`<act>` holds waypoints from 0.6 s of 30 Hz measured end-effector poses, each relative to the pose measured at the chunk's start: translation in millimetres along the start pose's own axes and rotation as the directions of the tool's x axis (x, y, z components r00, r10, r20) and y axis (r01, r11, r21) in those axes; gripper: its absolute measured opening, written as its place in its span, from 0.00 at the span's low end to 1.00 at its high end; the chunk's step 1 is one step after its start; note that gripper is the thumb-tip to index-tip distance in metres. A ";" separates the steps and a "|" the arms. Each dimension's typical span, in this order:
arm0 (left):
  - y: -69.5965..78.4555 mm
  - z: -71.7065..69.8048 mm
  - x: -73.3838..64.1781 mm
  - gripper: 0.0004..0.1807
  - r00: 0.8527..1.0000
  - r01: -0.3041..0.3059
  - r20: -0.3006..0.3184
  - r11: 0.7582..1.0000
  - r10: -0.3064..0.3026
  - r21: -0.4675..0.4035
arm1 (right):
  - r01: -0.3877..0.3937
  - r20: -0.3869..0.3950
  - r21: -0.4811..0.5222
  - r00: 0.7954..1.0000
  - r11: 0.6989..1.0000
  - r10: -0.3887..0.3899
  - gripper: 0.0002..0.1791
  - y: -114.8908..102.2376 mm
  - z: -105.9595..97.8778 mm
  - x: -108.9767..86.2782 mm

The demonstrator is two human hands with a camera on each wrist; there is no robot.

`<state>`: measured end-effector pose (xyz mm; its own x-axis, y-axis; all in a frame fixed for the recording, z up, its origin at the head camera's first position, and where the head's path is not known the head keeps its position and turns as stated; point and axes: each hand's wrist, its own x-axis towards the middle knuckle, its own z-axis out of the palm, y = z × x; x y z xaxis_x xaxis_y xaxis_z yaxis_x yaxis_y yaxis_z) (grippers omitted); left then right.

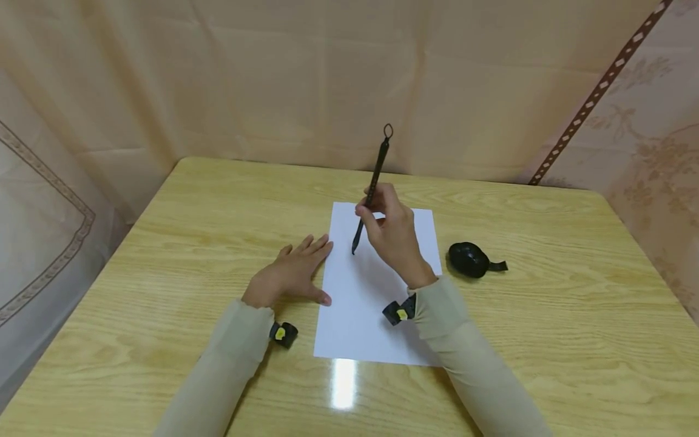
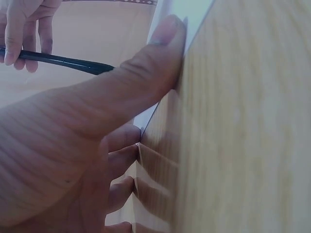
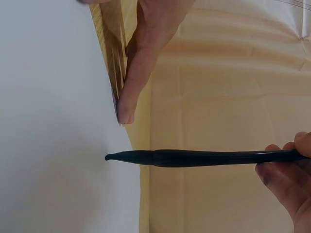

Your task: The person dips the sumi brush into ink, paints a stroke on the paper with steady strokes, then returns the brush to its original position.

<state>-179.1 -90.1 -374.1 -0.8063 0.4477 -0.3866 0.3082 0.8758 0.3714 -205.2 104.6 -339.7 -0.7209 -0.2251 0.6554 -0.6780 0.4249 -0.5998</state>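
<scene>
My right hand (image 1: pixel 394 233) pinches a dark writing brush (image 1: pixel 377 173) partway down its handle, with a hanging loop at the top end. The brush leans slightly, and its black tip (image 3: pixel 112 158) is right at the white sheet of paper (image 1: pixel 355 315), bent a little at the very end. No marks show on the visible paper. My left hand (image 1: pixel 297 270) lies spread on the table, fingers straight, its thumb and a fingertip on the paper's left edge. In the left wrist view the thumb (image 2: pixel 150 60) presses on that edge.
A black, rounded dish-like object (image 1: pixel 468 260) with a short strap sits right of the paper. The wooden table (image 1: pixel 164 243) meets a beige curtain (image 1: pixel 273 79) at its back edge. Small black wrist cameras (image 1: pixel 284 334) are worn on both wrists.
</scene>
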 end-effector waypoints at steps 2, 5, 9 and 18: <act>0.8 -0.3 0.4 0.62 1.000 -0.002 0.002 1.000 0.002 0.003 | -0.007 0.002 -0.004 1.000 1.000 0.007 0.14 -0.4 -0.5 -0.6; 2.0 -0.8 0.8 0.61 1.000 -0.003 0.003 1.000 0.003 0.011 | -0.011 0.002 -0.001 1.000 1.000 0.011 0.13 -0.3 -0.8 -1.1; 2.3 -1.7 0.4 0.61 1.000 0.005 0.001 1.000 -0.005 0.025 | -0.001 0.003 0.007 1.000 1.000 0.001 0.14 1.1 1.2 -0.9; 0.7 -1.6 -1.0 0.61 1.000 0.010 0.005 1.000 -0.010 0.021 | -0.010 0.012 0.013 1.000 1.000 0.010 0.14 0.3 3.7 -1.0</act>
<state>-178.9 -90.1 -372.2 -0.8069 0.4400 -0.3940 0.3113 0.8837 0.3495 -205.2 101.7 -342.2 -0.7292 -0.2314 0.6440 -0.6726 0.4159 -0.6121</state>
